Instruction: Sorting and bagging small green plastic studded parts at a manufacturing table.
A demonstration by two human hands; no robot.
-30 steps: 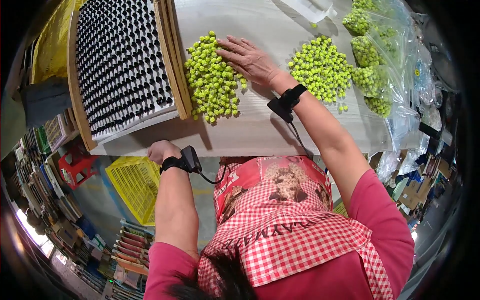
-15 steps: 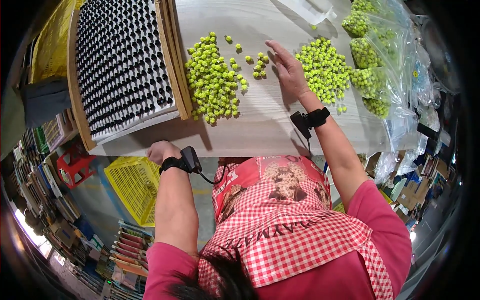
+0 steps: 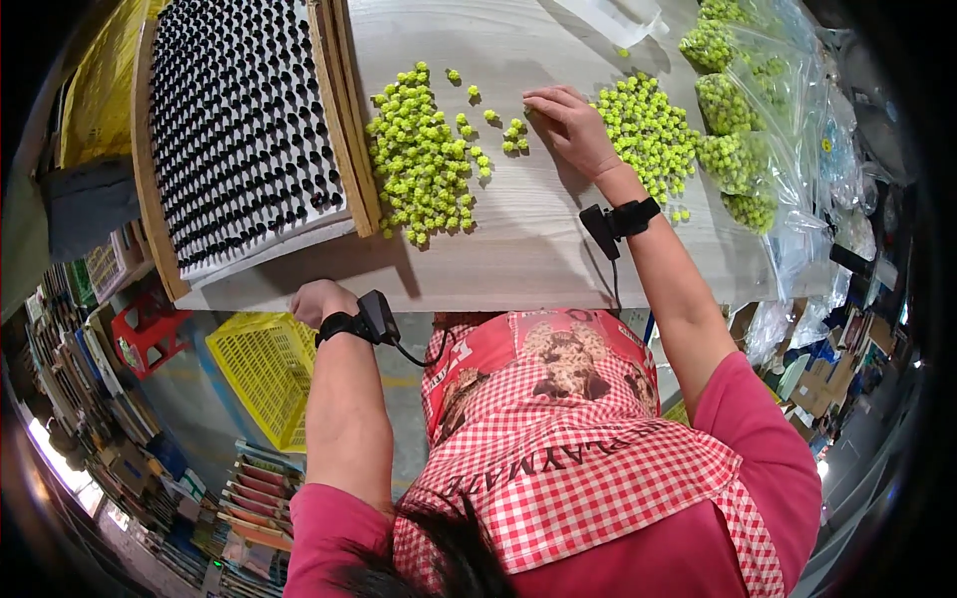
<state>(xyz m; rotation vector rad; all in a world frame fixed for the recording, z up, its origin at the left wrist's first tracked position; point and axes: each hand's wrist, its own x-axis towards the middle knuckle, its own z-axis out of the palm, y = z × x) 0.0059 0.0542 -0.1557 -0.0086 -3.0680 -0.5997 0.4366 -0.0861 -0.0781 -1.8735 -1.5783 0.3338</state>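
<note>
Small bright-green, knobbly ball-like pieces lie in a left heap (image 3: 419,164) and a right heap (image 3: 648,130) on a pale wood-grain table (image 3: 478,274). Between them, my right hand (image 3: 573,130) reaches in from the right with its fingers drawn together, pointing left. The fingertips are beside a few loose green pieces (image 3: 514,137); what they pinch is too small to tell. At the table's front edge, my left hand (image 3: 324,302) is curled like a fist, its fingertips hidden. A wooden-framed rack (image 3: 249,120) with rows of black pegs on white stands left of the left heap.
Clear plastic bags (image 3: 733,149) full of green pieces lie along the table's right side. A white sheet-like item (image 3: 613,18) is at the far edge. Below on the left are a yellow crate (image 3: 264,374) and a red stool (image 3: 148,329). Black cased devices are strapped to both wrists.
My right hand has shifted slightly, its spread fingers drawing together and down over the loose green pieces. My left hand has barely moved.
</note>
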